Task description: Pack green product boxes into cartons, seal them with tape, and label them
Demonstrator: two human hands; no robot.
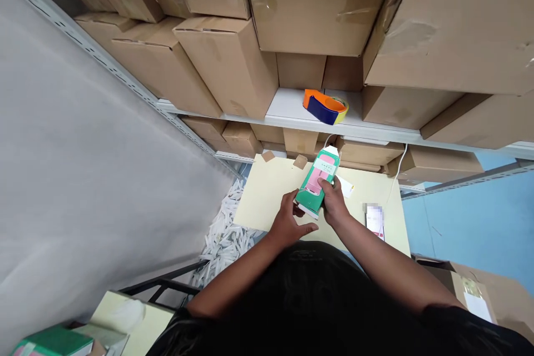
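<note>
My right hand (334, 201) grips a green and pink carton (314, 181) on its right side, with the thumb lying on the printed front. The carton is tilted above the pale table, and a white flap stands out at its far end. At the carton's near left corner is my left hand (287, 221); its fingertips touch the edge and are partly hidden, while the thumb stretches away from the box. Behind the right hand, a white card (345, 187) lies on the table (267, 192).
A phone (374, 221) rests at the table's right. An orange and blue tape dispenser (325, 107) sits on the shelf (287, 104) among cardboard boxes (233, 67). White paper strips (225, 228) cover the floor at left. An open carton (479, 289) stands at lower right.
</note>
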